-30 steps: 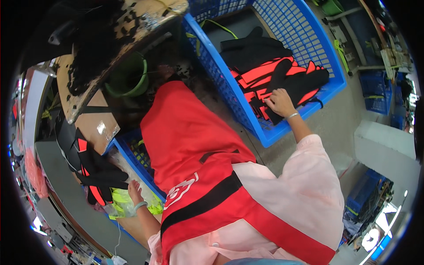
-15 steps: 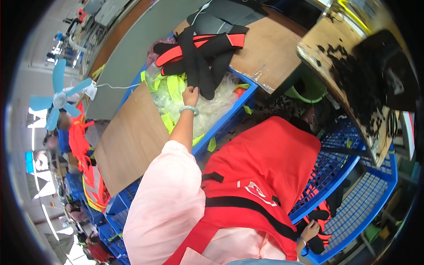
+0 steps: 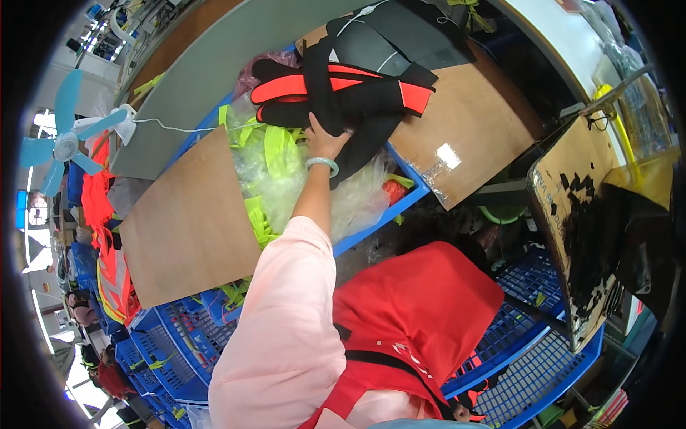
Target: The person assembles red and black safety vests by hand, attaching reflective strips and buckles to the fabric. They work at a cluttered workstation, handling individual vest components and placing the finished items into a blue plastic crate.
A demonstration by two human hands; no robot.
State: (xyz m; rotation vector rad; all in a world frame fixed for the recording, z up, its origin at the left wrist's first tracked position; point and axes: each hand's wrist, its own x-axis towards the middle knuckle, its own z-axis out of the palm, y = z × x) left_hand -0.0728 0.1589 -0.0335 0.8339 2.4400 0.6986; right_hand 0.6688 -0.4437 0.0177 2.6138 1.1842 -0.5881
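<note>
My left hand, a pale green bangle at its wrist, reaches forward and closes on the lower part of a bundle of black and red fabric pieces. The bundle lies across a blue crate filled with clear plastic bags and neon yellow strips. Some of my left fingers are hidden by the black cloth. Only a bit of my right hand shows at the lower edge, beside a blue basket holding black and red pieces; its fingers cannot be made out.
A brown board rests left of the crate and another brown panel right of it. At the right stands a worn board with black scraps. A blue fan is at far left. My red apron covers the lower middle.
My left hand has moved up the black cloth and its hold now sits higher on the bundle. My right hand has dropped almost out of view. The whole view has shifted.
</note>
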